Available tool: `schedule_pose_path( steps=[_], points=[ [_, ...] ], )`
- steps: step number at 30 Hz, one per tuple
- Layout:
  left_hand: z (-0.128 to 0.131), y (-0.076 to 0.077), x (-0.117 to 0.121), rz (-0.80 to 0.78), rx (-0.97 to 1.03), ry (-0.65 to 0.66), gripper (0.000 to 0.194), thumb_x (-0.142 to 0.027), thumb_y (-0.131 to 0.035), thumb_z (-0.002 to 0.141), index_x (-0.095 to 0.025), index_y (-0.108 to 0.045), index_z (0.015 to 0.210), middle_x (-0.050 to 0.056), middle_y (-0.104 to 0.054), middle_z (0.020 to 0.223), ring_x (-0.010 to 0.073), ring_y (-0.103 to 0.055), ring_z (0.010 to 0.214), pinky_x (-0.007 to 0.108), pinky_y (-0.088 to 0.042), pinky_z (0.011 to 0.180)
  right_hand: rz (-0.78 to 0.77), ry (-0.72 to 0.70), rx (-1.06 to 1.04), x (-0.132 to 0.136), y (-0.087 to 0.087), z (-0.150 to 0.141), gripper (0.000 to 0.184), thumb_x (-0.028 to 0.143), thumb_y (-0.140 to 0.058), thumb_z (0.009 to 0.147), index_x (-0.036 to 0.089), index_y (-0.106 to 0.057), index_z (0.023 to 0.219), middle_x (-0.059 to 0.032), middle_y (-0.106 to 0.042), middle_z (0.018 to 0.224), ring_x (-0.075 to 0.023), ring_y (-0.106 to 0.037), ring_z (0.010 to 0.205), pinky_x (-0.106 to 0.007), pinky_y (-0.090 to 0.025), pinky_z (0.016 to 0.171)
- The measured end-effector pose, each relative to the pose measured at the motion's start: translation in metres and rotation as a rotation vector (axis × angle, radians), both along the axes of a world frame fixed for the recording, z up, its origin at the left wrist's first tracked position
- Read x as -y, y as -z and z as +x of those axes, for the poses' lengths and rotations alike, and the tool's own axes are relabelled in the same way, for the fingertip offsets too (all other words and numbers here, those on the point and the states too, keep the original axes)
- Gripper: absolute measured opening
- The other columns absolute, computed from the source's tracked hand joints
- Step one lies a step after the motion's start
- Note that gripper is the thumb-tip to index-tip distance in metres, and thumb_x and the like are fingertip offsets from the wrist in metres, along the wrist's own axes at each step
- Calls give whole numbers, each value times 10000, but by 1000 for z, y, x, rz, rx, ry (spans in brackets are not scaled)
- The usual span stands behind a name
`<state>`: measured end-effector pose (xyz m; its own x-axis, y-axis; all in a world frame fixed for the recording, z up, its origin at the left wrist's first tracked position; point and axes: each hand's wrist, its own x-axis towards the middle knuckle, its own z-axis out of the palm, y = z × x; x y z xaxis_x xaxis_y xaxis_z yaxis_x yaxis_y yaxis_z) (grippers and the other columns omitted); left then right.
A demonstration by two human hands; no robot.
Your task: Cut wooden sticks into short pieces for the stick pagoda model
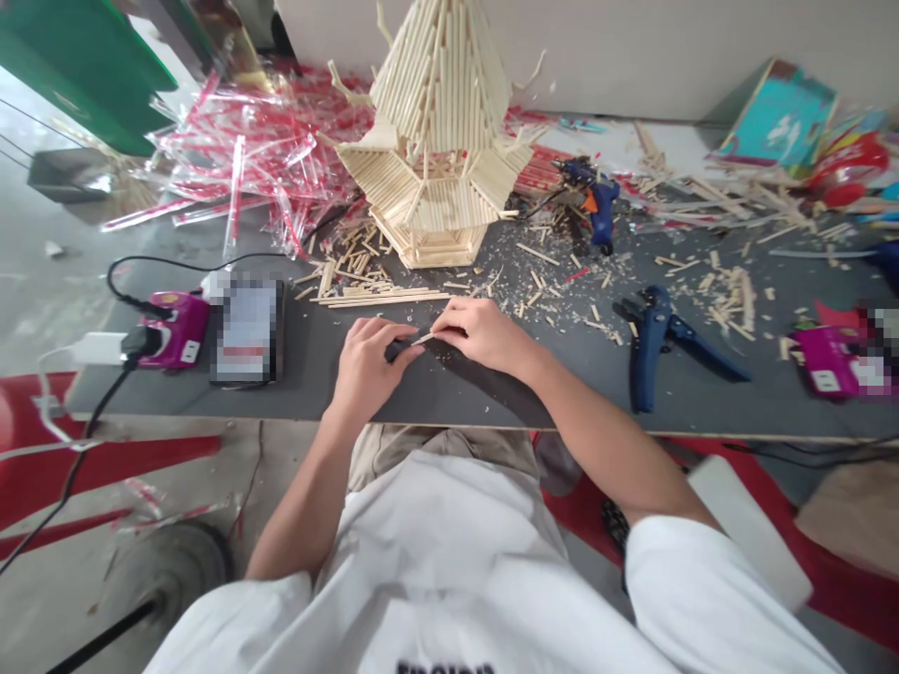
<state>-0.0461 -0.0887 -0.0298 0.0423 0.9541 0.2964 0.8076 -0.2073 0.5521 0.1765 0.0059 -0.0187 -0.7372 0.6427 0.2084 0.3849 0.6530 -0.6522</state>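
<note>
My left hand (369, 363) is closed near the table's front edge, with a small dark object (395, 349) between its thumb and fingers; its kind I cannot make out. Opposite it, my right hand (484, 329) pinches a short, thin wooden stick (422, 339), whose other end reaches my left fingertips. Just beyond both hands, several long thin sticks (383, 300) lie side by side. Behind them stands a tiered pagoda-like model (442, 201) built of pale wooden sticks, with sloping roofs and upturned corners.
Blue cutters (653, 351) and a blue glue gun (600, 211) lie to the right, among stick offcuts (730, 300). On the left are a phone (247, 332), a magenta power strip (175, 328) with cables, and a heap of red-and-clear plastic wrappers (267, 159).
</note>
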Motion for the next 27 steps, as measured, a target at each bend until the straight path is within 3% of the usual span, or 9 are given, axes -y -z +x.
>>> schedule_pose_path(
  steps=[8,13,17,27],
  points=[
    [10,0,-12,-8,-98,96,274,-403,-605,1056,-248,-832,1066,77,-777,998,251,-662,980,423,-530,954,-27,11,6,-1,-2,-1,141,154,-697,986,180,-835,995,-77,-759,975,-200,-713,901,-350,-552,890],
    [13,-2,-13,-10,-120,113,306,-384,-569,1071,-229,-833,1063,87,-756,984,247,-654,968,402,-532,927,-161,61,-41,-6,-3,7,220,118,-765,922,203,-846,1108,-77,-809,1065,-206,-752,944,-373,-572,938],
    [14,-1,-12,-4,-113,102,301,-375,-573,1071,-221,-832,1062,88,-757,997,249,-646,972,398,-527,922,-232,65,-67,-9,-3,12,226,103,-783,896,201,-852,1087,-70,-814,1067,-192,-747,935,-354,-571,923],
    [13,2,-12,8,-99,87,291,-389,-580,1071,-242,-830,1086,78,-761,996,250,-657,988,407,-533,935,-119,59,-65,-6,0,7,104,154,-744,949,197,-838,958,-59,-795,981,-180,-707,892,-331,-525,881]
  ],
)
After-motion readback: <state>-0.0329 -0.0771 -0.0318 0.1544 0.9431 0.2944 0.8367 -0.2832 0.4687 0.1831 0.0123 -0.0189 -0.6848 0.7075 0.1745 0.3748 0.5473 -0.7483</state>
